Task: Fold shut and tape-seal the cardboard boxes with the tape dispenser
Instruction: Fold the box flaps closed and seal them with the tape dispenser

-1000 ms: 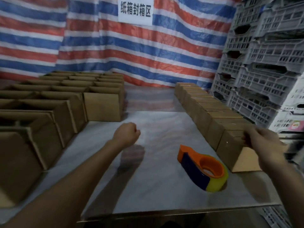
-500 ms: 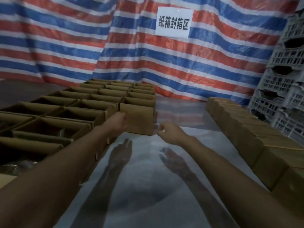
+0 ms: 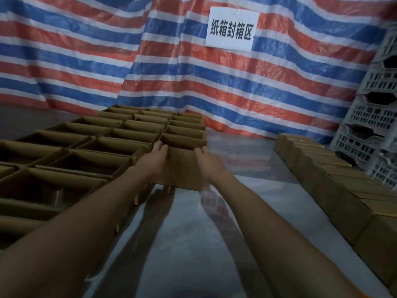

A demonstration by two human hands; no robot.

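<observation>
Left hand [image 3: 153,161], right hand [image 3: 210,162] — on box [image 3: 182,168]

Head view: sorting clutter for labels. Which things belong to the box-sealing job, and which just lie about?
Job: front box, held by left hand and right hand; open boxes; shut boxes.
Lying about: crates; striped sheet; sign.
</observation>
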